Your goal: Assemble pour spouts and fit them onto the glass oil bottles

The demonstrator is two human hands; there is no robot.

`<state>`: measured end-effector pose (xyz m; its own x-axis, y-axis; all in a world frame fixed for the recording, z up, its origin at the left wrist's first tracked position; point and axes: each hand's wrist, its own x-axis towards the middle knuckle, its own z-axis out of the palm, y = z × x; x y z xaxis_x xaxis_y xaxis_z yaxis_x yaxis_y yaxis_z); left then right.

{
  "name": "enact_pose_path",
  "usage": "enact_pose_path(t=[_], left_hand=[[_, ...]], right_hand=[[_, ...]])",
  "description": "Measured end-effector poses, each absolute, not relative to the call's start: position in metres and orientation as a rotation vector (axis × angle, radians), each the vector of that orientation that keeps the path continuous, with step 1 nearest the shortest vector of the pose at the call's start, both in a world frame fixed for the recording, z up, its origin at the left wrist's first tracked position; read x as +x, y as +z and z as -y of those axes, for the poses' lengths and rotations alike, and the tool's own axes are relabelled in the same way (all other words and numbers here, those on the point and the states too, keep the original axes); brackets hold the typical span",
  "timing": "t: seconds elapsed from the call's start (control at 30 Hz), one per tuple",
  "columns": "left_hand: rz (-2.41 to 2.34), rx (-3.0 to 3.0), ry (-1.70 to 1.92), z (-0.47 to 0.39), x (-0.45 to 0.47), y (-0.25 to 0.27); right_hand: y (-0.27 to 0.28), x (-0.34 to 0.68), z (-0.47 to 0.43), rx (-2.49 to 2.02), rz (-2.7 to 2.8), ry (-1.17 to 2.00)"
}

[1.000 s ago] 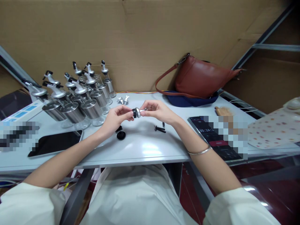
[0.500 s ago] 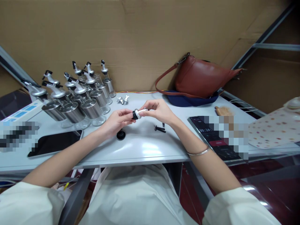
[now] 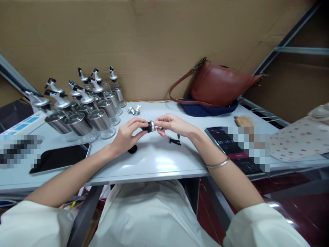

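A bottle pour spout (image 3: 151, 126) with a silver collar and a black stopper is held sideways above the table. My left hand (image 3: 127, 135) pinches its black stopper end between thumb and fingers. On the other side, the fingers of my right hand (image 3: 174, 125) are closed around the thin spout end, which they partly hide. Below my left hand lies a round black stopper piece (image 3: 133, 149), partly covered by it. Small black lever pieces (image 3: 175, 141) lie under my right hand. Farther back rest loose silver-and-white spout tops (image 3: 136, 110).
Several glass-and-steel oil bottles (image 3: 99, 118) with pour spouts crowd the left. A tablet (image 3: 61, 157) lies before them. At right are a phone (image 3: 235, 147) with a timer, a wooden piece (image 3: 243, 121), and a brown bag (image 3: 218, 84) on dark blue cloth (image 3: 210, 110).
The pour spout has turned so its silver collar faces my right hand more squarely. My right hand has moved slightly down, its fingers curling lower around the spout end; my left fingers have shifted on the stopper.
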<state>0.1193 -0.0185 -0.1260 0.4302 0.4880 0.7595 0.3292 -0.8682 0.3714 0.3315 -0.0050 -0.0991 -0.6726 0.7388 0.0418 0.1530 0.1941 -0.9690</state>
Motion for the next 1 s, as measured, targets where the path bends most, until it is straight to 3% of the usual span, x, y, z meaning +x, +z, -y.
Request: enact_pose_path(t=[0.33, 0.63, 0.8, 1.0], left_hand=[[-0.947, 1.777, 1.208, 0.022, 0.123, -0.117], [-0.913, 1.386, 1.062, 0.012, 0.122, -0.116], [-0.887, 1.682, 1.181, 0.016, 0.122, -0.119], [-0.692, 2.595, 1.352, 0.022, 0.118, -0.12]], right_hand=[[-0.11, 0.324, 0.002, -0.674, 1.894, 1.256], [-0.11, 0.319, 0.007, -0.763, 1.999, 0.755], [-0.109, 0.318, 0.008, -0.766, 1.909, 1.032], [-0.103, 0.327, 0.007, -0.761, 1.906, 1.586]])
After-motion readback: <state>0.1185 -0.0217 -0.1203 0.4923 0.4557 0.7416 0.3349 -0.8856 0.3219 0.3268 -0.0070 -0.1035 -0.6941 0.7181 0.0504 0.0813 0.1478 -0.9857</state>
